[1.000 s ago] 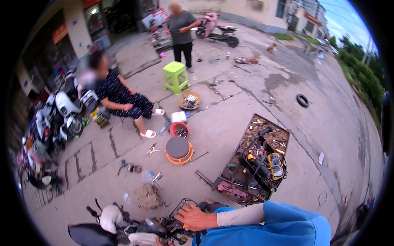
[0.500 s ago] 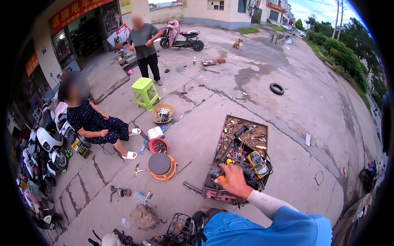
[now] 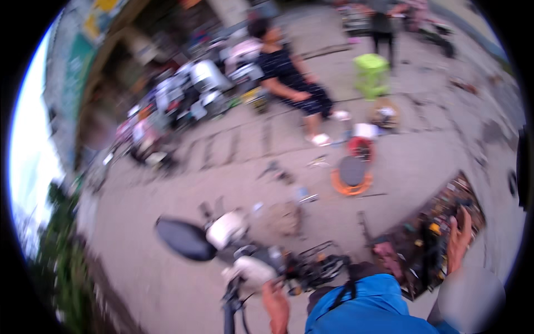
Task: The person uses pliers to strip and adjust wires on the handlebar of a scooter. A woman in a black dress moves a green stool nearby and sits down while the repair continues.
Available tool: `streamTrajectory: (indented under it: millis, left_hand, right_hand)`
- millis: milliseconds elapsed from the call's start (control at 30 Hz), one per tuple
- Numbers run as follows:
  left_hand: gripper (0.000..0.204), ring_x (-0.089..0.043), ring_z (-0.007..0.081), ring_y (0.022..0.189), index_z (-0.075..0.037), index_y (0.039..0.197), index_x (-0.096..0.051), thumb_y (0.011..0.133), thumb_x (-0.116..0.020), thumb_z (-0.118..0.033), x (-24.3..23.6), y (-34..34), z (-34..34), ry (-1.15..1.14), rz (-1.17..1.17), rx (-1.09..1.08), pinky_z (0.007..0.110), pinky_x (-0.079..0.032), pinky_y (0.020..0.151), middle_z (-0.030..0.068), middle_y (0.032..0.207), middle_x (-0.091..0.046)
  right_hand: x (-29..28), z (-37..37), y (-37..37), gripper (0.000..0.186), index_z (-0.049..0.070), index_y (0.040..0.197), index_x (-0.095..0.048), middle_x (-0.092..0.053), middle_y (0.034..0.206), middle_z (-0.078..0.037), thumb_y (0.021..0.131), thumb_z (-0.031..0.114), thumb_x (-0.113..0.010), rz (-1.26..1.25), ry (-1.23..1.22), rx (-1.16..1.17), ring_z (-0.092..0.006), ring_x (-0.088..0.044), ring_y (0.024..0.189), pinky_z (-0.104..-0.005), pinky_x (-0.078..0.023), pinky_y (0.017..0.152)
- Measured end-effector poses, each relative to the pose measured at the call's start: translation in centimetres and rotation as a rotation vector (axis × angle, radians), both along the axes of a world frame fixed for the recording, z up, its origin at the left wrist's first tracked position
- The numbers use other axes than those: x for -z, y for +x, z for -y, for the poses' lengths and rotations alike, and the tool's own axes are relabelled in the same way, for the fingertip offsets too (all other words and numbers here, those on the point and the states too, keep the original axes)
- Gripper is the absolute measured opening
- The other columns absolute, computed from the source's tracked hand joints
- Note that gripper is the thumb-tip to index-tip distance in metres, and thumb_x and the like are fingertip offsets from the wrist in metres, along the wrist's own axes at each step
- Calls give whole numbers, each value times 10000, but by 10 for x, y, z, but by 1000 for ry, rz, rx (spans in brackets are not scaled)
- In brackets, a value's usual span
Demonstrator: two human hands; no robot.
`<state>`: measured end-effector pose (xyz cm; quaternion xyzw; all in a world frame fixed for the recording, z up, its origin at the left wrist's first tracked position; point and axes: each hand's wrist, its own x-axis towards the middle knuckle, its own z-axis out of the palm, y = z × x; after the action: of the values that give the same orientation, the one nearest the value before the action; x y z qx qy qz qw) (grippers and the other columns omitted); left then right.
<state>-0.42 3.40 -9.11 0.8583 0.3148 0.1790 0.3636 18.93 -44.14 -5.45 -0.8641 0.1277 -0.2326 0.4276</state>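
Note:
The picture is smeared by motion. At the right, my right hand (image 3: pixel 459 243) is over the metal tool box (image 3: pixel 389 258), fingers pointing to its far end. Its fingers are blurred, and whether they hold anything does not show. Dark tools and a small yellow thing (image 3: pixel 434 228) lie in the box beside it. My left hand (image 3: pixel 276 306) is low in the middle, nearest to a white rounded part (image 3: pixel 255 271) of a two-wheeler with a long dark seat (image 3: pixel 186 239). Its fingers are smeared too, and I cannot tell if they touch that part.
Ahead are a stool with a grey top and orange legs (image 3: pixel 352 171), a red basin (image 3: pixel 361 146) and a green stool (image 3: pixel 371 77). A seated person (image 3: pixel 289 78) is beyond them; another person (image 3: pixel 382 30) stands farther back. Several parked scooters (image 3: pixel 206 78) line the far left.
The view has swung left, so the tool box sits farther right. My right hand has shifted from the box's near left part toward its right side. My left hand has come into view.

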Motion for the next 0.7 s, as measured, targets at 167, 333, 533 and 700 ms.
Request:
streamTrajectory:
  millis: [167, 333, 533, 700]
  left_hand:
    - [80, -716, 266, 918, 9, 1055, -616, 975, -613, 5, -3, -11, 11, -5, 68, -4, 353, -562, 803, 167, 1079, -711]
    - [81, -673, 193, 842, 19, 1051, -620, 970, -620, 19, -28, -18, -3, -14, 153, -6, 309, -550, 758, 130, 1038, -701]
    - [129, -629, 113, 843, 43, 1101, -635, 1015, -599, -46, -8, -29, -6, -607, 379, -177, 264, -520, 756, 66, 960, -677]
    - [125, -602, 94, 814, 31, 1099, -636, 1011, -598, -47, -12, -31, -14, -579, 404, -203, 245, -506, 742, 55, 954, -679]
  right_hand:
    - [-7, -181, -17, 215, -15, 1106, -687, -715, 1023, -109, 945, 126, -659, -185, 275, -711, -192, -671, 881, -347, -546, 812]
    - [30, -329, -68, 499, 34, 1418, -531, -685, 1223, -156, 948, 98, -687, -514, 344, -1447, -210, -716, 944, -342, -566, 845]
    - [39, -383, -99, 360, -19, 1341, -584, -713, 1157, -95, 1007, 102, -642, -815, 761, -1436, -140, -682, 981, -304, -563, 848]
    - [37, -398, -105, 229, -20, 1195, -638, -688, 964, -33, 1007, 111, -651, -888, 776, -1339, -87, -629, 849, -266, -537, 757]
